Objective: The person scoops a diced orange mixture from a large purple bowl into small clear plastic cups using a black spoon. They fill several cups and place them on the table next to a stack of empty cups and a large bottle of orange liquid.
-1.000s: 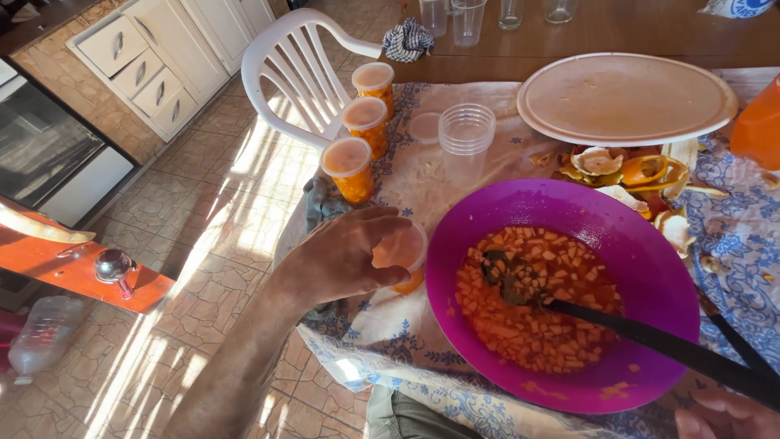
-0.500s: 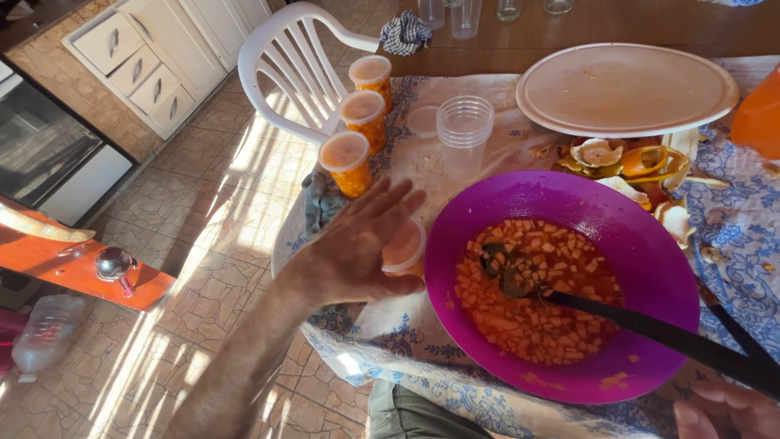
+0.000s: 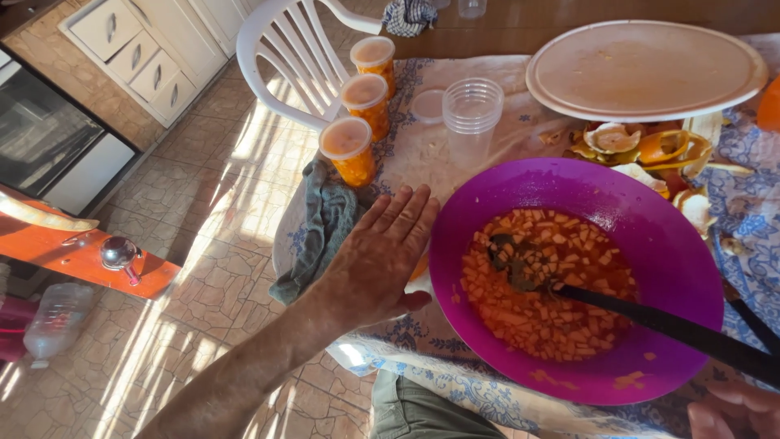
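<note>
L hand flat, fingers spread wide pressing lid on filled cup under palm, purple bowl just right of fingertips; R hand w/ black ladle, grip mostly out of frame; next prob. needs empty cup from stack beyond fingertips.

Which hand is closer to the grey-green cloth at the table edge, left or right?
Left. The left hand lies flat right beside the grey-green cloth, nearly touching it. The right hand is far across the purple bowl, at the black ladle handle.
</note>
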